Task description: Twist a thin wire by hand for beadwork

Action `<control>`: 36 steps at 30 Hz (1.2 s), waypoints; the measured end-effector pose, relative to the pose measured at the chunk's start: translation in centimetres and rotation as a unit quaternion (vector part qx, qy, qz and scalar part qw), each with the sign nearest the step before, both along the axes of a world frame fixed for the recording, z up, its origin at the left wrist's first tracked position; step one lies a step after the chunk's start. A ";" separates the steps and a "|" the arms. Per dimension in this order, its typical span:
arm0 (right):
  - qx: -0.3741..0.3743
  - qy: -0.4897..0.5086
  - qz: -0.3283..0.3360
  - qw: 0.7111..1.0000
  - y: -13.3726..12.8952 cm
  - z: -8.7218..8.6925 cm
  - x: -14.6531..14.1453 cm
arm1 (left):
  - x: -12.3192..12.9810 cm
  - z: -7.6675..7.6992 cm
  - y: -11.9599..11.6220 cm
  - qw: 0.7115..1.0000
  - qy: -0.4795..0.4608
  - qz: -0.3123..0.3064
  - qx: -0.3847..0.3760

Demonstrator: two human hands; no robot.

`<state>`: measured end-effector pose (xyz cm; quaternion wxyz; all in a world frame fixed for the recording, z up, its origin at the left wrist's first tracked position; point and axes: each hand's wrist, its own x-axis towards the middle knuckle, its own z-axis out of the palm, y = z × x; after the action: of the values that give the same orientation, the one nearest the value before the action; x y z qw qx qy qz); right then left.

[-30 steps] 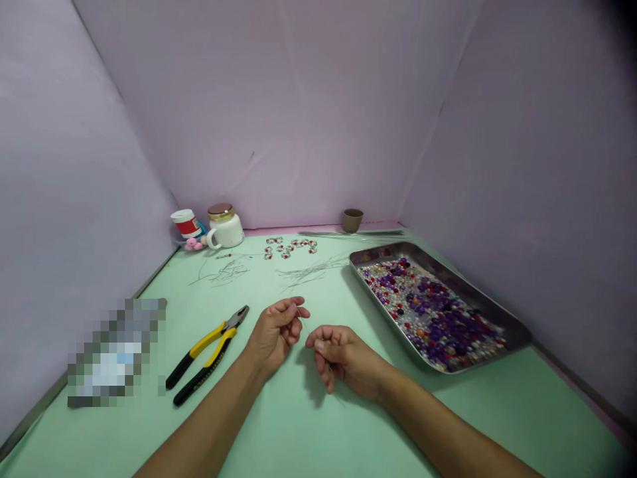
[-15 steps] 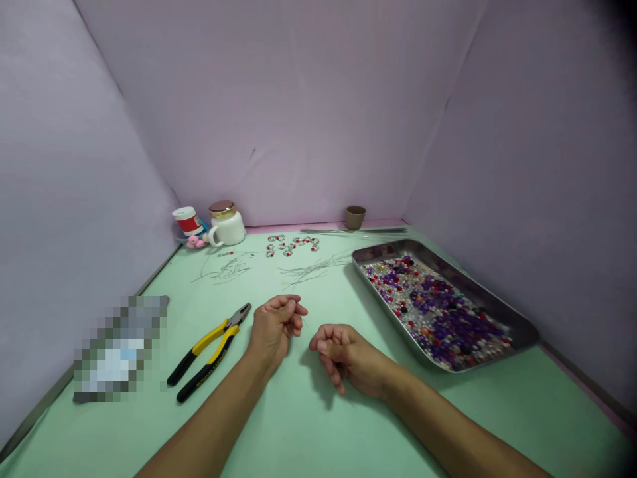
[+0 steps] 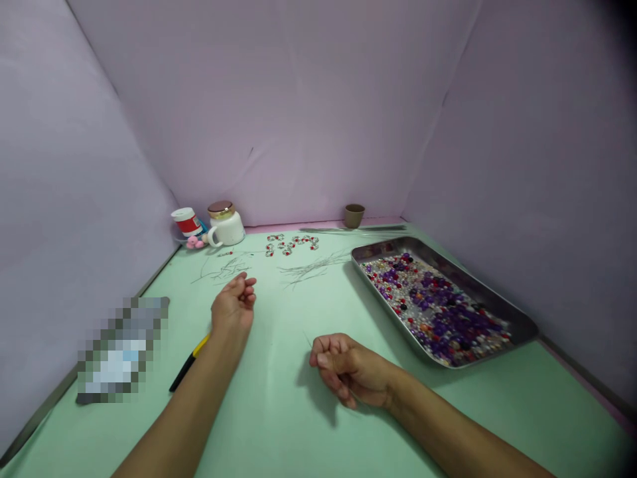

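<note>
My right hand is low in the middle, its thumb and forefinger pinched on a thin wire. The wire's end pokes up past the fingertips; the rest is hardly visible. Over on the left, my left hand is closed, fingers curled and thumb pressed near the forefinger. Whatever it may hold is too small to make out. Just beyond it lies a loose heap of short wire pieces. Yellow-and-black pliers lie under my left forearm, which hides their jaws and one handle.
At right stands a metal tray of mixed beads. Farther back are beaded wire pieces, loose wires, long wires and a brown cup. A white lidded mug, a tub and a blurred flat object are left.
My left hand has moved left and away from my right hand, toward the wire heap, its forearm now covering much of the pliers. My right hand has shifted slightly down.
</note>
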<state>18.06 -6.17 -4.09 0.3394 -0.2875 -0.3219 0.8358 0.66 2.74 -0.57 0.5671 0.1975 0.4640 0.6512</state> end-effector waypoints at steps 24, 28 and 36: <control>-0.012 -0.008 -0.073 0.997 0.5 0.1 0.4 | 3.6 -1.0 -2.2 0.987 0.048 -0.149 -0.026; -0.009 -0.015 -0.070 0.997 0.5 0.2 0.4 | 3.4 -0.9 -2.2 0.987 0.044 -0.152 -0.030; 0.002 -0.014 -0.054 0.998 0.5 0.0 0.5 | 3.3 -0.9 -2.1 0.987 0.035 -0.158 -0.011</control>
<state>18.52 -5.63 -4.08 0.3804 -0.3157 -0.3119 0.8114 4.00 0.64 -1.52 0.6483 0.2850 0.4538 0.5410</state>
